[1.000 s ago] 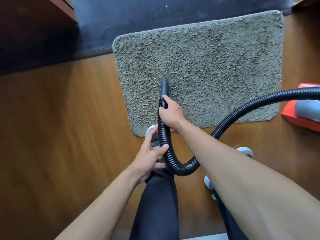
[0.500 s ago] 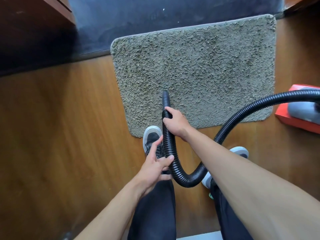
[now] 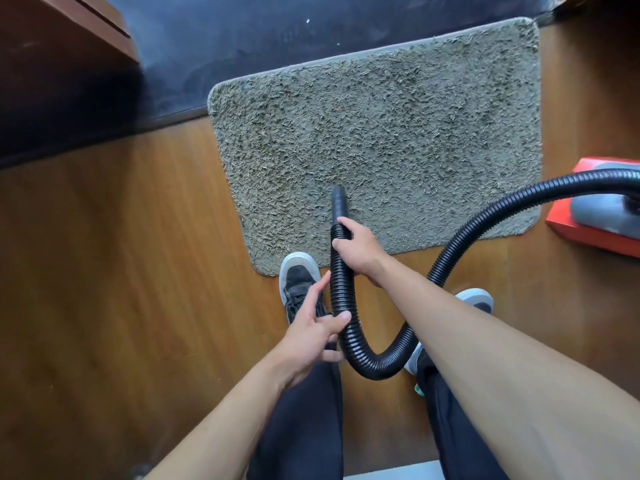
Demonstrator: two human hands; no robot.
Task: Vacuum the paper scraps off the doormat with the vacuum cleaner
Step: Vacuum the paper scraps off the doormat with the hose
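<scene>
A shaggy grey-green doormat (image 3: 398, 133) lies on the wooden floor ahead of me. My right hand (image 3: 360, 249) grips the black ribbed vacuum hose (image 3: 485, 223) just behind its smooth nozzle (image 3: 338, 202), whose tip rests on the mat's near half. My left hand (image 3: 311, 329) holds the hose lower down, thumb on top and index finger stretched along it. The hose loops down between my legs and then rises right to the red and grey vacuum body (image 3: 602, 216). I see no paper scraps on the mat.
My left shoe (image 3: 298, 278) touches the mat's near edge and my right shoe (image 3: 478, 299) stands on the floor behind it. A dark floor strip (image 3: 242, 39) with two tiny white specks runs beyond the mat. Wooden furniture (image 3: 69, 36) fills the upper left.
The nozzle has drawn back toward me across the mat, from its middle to its near half. Both hands kept their hold on the hose.
</scene>
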